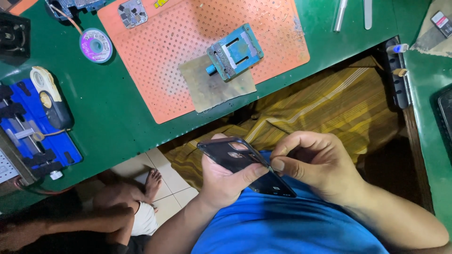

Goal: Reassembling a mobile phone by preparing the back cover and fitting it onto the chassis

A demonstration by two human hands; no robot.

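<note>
My left hand (225, 181) grips a dark phone (235, 157) held over my lap, thumb across its face. My right hand (310, 162) pinches a thin metal tool (266, 163) between thumb and forefinger, its tip touching the phone's edge near the middle. Both hands are close to my blue shirt, below the green workbench (122, 113).
On the bench lie an orange perforated mat (160, 61) with a blue metal fixture (235, 51), a purple solder-wick spool (96, 45), a blue holder jig (33, 136) and metal tools (340, 14). Another person's leg and bare foot (151, 181) rest on the tiled floor at the lower left.
</note>
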